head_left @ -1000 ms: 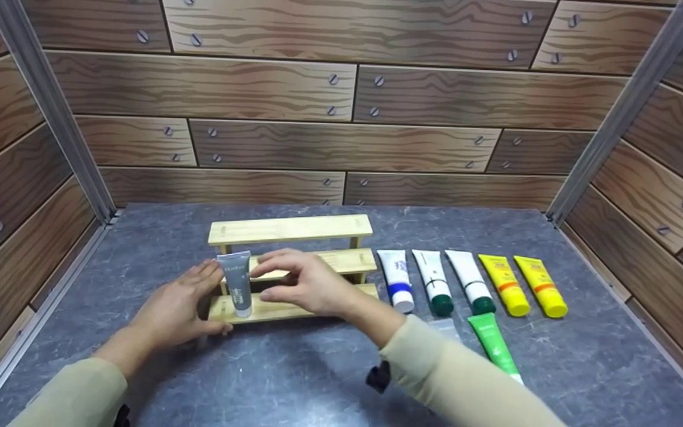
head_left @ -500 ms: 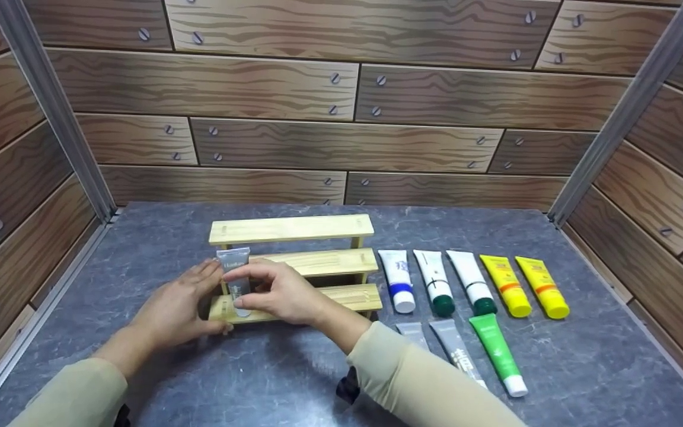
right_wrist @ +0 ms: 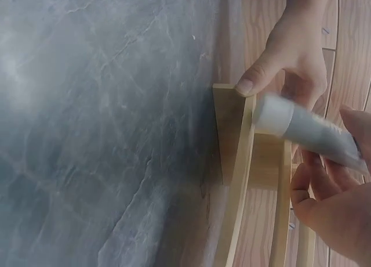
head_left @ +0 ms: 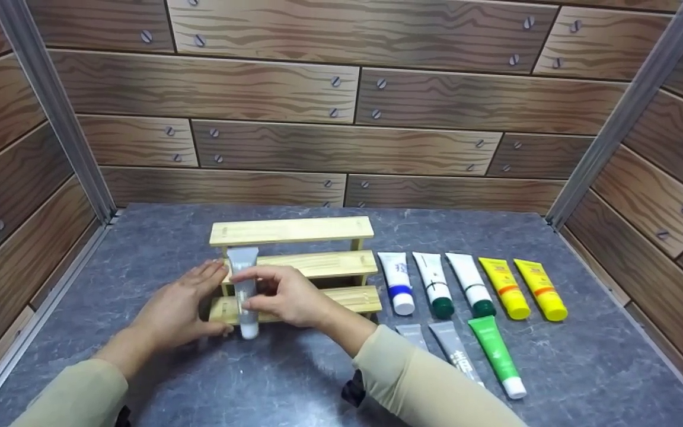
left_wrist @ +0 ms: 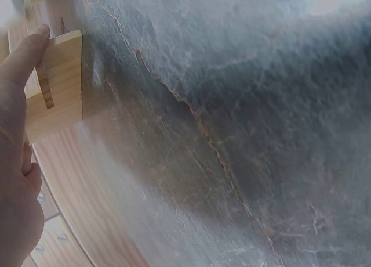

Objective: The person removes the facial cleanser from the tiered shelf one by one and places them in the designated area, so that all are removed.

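A three-tier wooden display rack (head_left: pixel 318 261) stands left of centre on the table. My left hand (head_left: pixel 178 305) grips its left end, thumb at the front corner of the lowest step and fingers along the side. In the left wrist view the thumb lies over the end board (left_wrist: pixel 64 75). My right hand (head_left: pixel 291 296) pinches a small grey tube (head_left: pixel 246 296) with a white cap between thumb and fingers. The tube is cap down, tilted, its cap overlapping the lowest step's front edge. In the right wrist view the cap (right_wrist: pixel 273 113) is close to that step.
Right of the rack lie a white tube with a blue band (head_left: pixel 398 281), two white tubes with dark green caps (head_left: pixel 433 276) and two yellow tubes (head_left: pixel 504 287). Nearer are a green tube (head_left: pixel 495 353) and two grey tubes (head_left: pixel 454 350), partly behind the right sleeve. Wood-patterned walls enclose the table.
My right hand has closed its fingers on the grey tube, which stood on the lowest step. The tube has since shifted forward and slightly right, its cap end toward me. My left hand stays put.
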A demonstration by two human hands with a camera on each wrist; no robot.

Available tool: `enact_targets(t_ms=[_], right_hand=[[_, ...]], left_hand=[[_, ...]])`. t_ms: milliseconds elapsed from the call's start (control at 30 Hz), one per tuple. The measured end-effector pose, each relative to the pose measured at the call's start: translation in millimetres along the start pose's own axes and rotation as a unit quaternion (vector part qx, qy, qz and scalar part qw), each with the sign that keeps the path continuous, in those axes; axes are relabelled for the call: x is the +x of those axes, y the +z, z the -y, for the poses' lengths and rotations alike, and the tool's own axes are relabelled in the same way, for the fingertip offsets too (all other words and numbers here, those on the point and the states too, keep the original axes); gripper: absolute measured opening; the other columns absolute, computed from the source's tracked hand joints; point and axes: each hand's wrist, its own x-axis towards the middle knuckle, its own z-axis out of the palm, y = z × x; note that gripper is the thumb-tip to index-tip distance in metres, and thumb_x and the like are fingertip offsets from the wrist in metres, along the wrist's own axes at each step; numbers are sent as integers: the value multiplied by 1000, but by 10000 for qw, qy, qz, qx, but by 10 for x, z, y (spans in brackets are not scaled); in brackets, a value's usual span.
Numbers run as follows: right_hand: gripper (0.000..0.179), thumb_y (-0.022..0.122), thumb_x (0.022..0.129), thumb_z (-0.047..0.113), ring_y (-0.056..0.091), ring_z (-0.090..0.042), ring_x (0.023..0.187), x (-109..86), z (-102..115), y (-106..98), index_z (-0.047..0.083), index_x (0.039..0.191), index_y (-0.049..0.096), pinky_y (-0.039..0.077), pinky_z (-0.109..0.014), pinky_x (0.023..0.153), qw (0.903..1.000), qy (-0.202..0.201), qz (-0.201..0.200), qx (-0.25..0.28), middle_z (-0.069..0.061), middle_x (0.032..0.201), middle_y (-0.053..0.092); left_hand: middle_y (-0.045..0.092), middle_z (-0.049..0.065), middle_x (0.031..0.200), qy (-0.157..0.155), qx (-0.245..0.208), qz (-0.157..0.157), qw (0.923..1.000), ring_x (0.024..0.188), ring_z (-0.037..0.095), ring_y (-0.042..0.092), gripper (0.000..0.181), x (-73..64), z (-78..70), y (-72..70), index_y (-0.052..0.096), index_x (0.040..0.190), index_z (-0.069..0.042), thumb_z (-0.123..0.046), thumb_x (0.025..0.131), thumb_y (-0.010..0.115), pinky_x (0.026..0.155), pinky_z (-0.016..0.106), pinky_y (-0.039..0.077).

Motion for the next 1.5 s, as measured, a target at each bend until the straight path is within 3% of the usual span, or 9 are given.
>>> enact_targets(t_ms=[133,333,767,1167,1500], right_hand=[[36,80,94,4,69,-7,86,-83,-28,-13,12,129,77,60,-21,77,9992,312,179,-143,-1,114,77],[33,82,93,7,71,-9,83,-197,-4,-65,15,125,79,60,-21,73,9980,483,244,-329,4,114,77],[34,82,91,4,69,-10,81,-538,206,-282,14,123,79,63,-27,72,9960,767,-246,-383,3,103,76],[33,78,93,5,71,-15,85,-882,295,-638,5,127,76,64,-32,76,9963,629,-249,-531,-8,108,76],[33,78,94,5,72,-24,93,-1218,339,-1092,3,126,74,65,-34,79,9921,709,-472,-920,-14,113,73]], left_hand=[[42,20,165,79,45,-45,9999,147,48,43,106,-13,-1,-3,45,159,-1,-52,78,91,116,65,42],[38,20,166,-2,69,43,10000,148,49,41,109,-9,0,-21,42,161,-2,-55,78,90,117,66,40],[37,21,167,-23,78,177,9998,148,50,41,111,13,-10,-10,40,162,-3,-56,79,89,118,66,38],[42,21,164,84,59,-4,9999,148,47,42,107,-14,2,-4,44,160,-2,-54,79,90,115,66,42],[41,20,165,30,72,10,10000,148,47,42,108,-13,-3,-1,43,161,-3,-57,79,89,115,67,42]])
